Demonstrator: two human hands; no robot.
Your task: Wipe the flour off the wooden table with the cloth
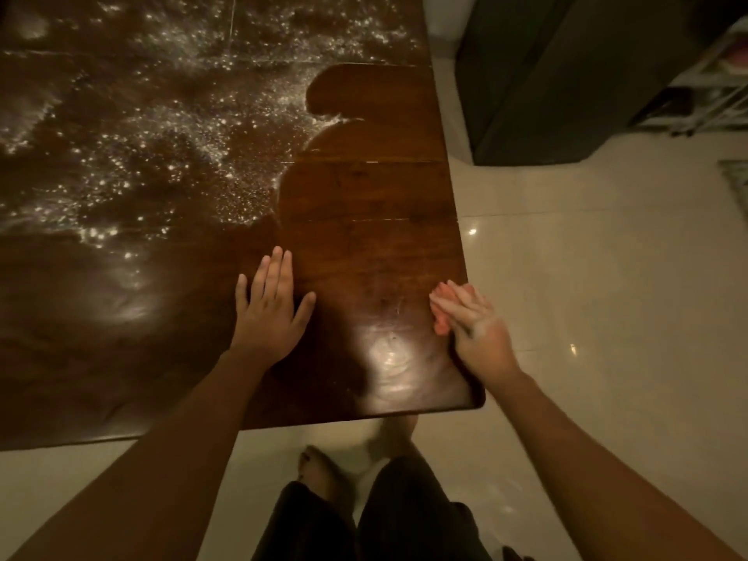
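At the near right edge of the wooden table (364, 236), I have the right hand (471, 317) pressing the pink cloth (440, 325) flat, fingers straight. The left hand (271, 309), spread and empty, likely braces. Flour (162, 155) remains far left.

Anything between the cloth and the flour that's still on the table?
No object: bare wood separates the cloth under the right hand from the nearest flour. Only the left hand, flat on the table, blocks a straight leftward sweep.
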